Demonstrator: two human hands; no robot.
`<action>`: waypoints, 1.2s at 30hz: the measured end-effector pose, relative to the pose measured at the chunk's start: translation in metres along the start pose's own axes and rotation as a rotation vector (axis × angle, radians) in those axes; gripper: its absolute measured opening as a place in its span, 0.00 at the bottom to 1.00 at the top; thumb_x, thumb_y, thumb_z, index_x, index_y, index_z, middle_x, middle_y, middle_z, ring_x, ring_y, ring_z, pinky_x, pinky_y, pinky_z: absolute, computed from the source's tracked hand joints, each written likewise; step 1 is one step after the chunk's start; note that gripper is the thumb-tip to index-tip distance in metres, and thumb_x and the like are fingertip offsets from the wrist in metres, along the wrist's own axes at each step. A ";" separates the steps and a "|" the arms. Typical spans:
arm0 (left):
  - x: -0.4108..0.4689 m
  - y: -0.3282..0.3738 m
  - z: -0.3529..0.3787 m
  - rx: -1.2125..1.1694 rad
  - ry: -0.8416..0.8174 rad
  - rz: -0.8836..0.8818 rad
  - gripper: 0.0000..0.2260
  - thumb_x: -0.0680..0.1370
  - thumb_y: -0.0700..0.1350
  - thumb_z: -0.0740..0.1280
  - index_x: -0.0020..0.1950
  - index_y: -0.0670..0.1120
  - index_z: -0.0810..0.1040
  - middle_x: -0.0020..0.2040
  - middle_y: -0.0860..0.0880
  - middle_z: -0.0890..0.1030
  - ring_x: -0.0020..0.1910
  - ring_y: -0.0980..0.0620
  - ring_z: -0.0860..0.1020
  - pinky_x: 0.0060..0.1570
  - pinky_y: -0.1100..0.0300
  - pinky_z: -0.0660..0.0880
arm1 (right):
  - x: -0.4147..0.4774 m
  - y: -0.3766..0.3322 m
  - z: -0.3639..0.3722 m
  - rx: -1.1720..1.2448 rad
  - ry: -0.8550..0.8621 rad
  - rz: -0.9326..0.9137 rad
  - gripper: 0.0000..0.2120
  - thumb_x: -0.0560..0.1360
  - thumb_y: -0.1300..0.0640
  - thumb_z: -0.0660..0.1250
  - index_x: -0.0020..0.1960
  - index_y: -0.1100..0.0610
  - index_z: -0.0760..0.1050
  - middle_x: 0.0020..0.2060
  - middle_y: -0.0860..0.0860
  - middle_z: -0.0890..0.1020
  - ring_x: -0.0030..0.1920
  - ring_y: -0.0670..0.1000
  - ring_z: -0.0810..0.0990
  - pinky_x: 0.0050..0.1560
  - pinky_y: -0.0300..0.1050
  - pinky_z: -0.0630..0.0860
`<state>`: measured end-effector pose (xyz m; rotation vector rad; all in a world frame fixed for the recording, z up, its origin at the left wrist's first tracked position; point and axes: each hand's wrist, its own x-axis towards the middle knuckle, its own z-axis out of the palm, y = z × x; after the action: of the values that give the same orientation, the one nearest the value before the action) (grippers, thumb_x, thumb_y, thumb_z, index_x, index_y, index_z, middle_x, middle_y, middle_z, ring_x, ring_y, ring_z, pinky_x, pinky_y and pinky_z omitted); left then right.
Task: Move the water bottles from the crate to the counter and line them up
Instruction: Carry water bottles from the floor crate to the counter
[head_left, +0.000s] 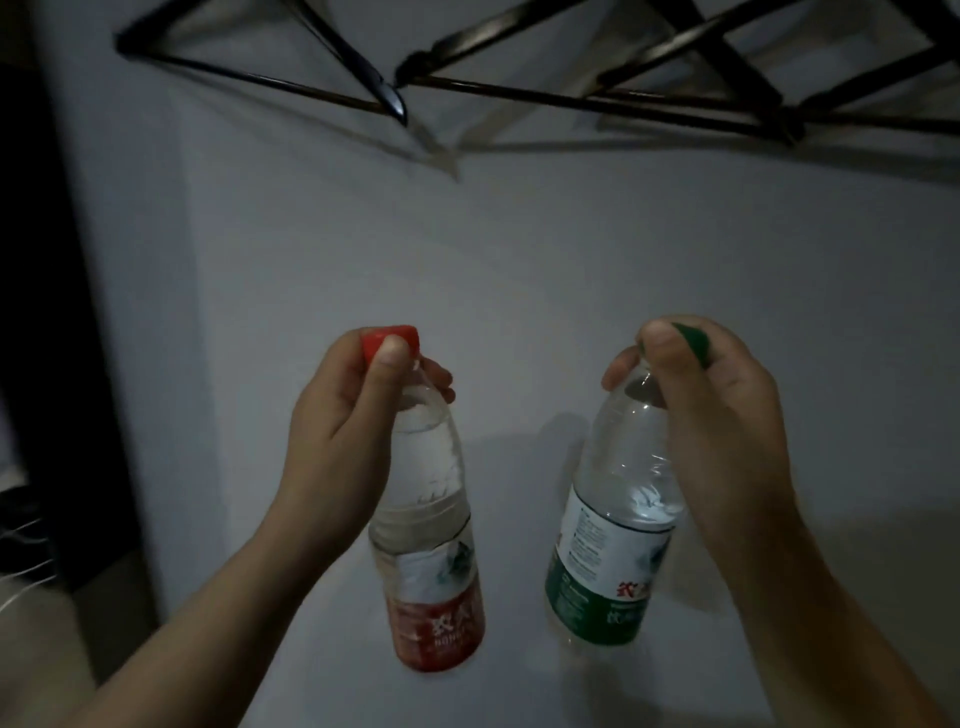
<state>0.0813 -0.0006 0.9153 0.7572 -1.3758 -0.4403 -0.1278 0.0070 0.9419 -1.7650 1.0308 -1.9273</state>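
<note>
Two bottles carried by their necks above the pale counter (519, 291). The red-capped bottle (431, 545) is pinched at its cap by the left hand (343, 431); the green-capped bottle (613, 530) is gripped likewise by the right hand (727, 415). Both should be lowered upright, bases level, side by side. The crate is not seen.

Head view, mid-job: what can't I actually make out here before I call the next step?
The crate: outside the head view, so the remaining count is unknown.
Cap of the green bottle: mostly covered by the right hand.
Neck of the red bottle: partly hidden behind the left hand.
Both bottle bases: dim and blurred; resting on the grey surface or lifted, cannot tell.
Label print: too blurred to read.
</note>
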 end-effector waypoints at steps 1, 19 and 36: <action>-0.004 0.005 -0.005 -0.026 0.035 -0.031 0.13 0.77 0.55 0.56 0.51 0.50 0.76 0.43 0.49 0.84 0.42 0.50 0.84 0.42 0.55 0.79 | -0.002 -0.004 0.004 -0.013 -0.014 -0.020 0.12 0.78 0.48 0.61 0.44 0.56 0.76 0.37 0.48 0.84 0.35 0.42 0.79 0.37 0.34 0.76; -0.090 0.056 -0.218 0.265 0.460 -0.060 0.14 0.77 0.52 0.62 0.51 0.43 0.77 0.41 0.46 0.83 0.41 0.47 0.82 0.43 0.52 0.78 | -0.107 -0.054 0.227 0.280 -0.358 0.018 0.12 0.75 0.46 0.63 0.44 0.55 0.76 0.35 0.45 0.83 0.38 0.41 0.80 0.40 0.26 0.70; -0.130 0.072 -0.522 0.586 0.763 -0.147 0.11 0.75 0.51 0.62 0.48 0.44 0.78 0.41 0.49 0.83 0.43 0.55 0.81 0.46 0.63 0.77 | -0.224 -0.161 0.533 0.574 -0.629 0.102 0.08 0.74 0.48 0.64 0.45 0.52 0.76 0.35 0.47 0.83 0.37 0.40 0.80 0.40 0.26 0.71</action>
<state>0.5577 0.2545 0.8648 1.3415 -0.7134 0.1653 0.4588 0.1161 0.8764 -1.7330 0.2967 -1.2733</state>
